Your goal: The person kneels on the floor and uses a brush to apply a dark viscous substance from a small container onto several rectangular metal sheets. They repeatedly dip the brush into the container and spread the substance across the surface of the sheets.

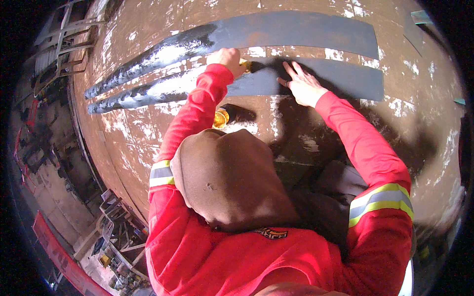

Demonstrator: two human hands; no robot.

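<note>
The left hand (227, 60) is closed around a paintbrush (254, 66), its dark bristles pointing right, toward the right hand (303, 88). That right hand is empty, fingers spread over the near grey strip (353, 79); contact is unclear. The far grey strip (296, 32) lies beyond both hands. Both strips are glossy black toward their left ends. A yellow cup (220, 118) stands on the stained desk (123, 133), nearer the person than the left hand.
</note>
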